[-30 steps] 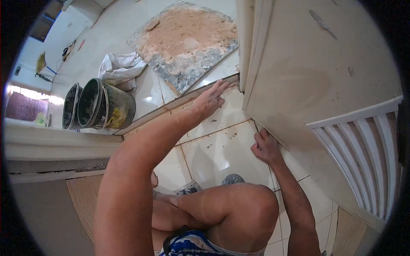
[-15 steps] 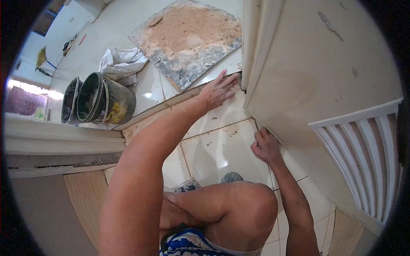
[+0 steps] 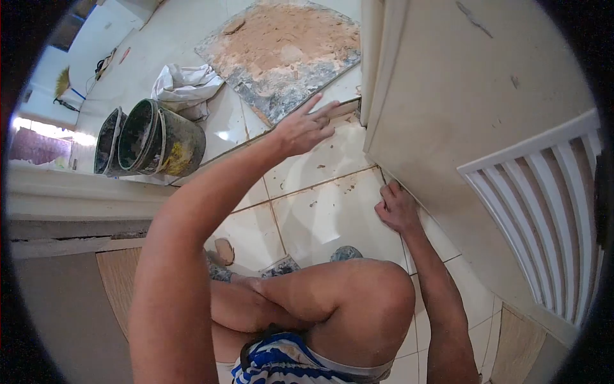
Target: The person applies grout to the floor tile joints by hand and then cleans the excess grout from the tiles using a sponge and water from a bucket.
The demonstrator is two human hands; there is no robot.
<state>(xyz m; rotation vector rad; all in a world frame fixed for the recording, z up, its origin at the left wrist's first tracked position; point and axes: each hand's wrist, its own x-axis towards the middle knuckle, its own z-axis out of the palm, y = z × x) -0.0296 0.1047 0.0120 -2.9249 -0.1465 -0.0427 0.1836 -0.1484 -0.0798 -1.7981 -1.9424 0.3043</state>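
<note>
My left hand (image 3: 302, 133) is held over the raised threshold edge at the doorway, its fingers stretched out and spread, with nothing seen in them. Close to the foot of the cream door (image 3: 448, 102), my right hand (image 3: 398, 210) rests on the floor with curled fingers; whatever they may hold is hidden. Between the hands lie glossy cream floor tiles (image 3: 332, 208) with brownish joints and small crumbs of dirt on them. My bent knee (image 3: 377, 291) is just below.
Beyond the threshold, a dusty board (image 3: 281, 99) bears a heap of reddish-brown powder (image 3: 291, 48). Two dirty buckets (image 3: 185, 144) stand left of it, beside a crumpled white sack (image 3: 185, 86). The door's white louvred vent (image 3: 534, 198) is at right. A broom (image 3: 62, 83) leans far left.
My left hand has moved left along the threshold, away from the door frame corner, with its fingers spreading apart. The right hand stays about where it was.
</note>
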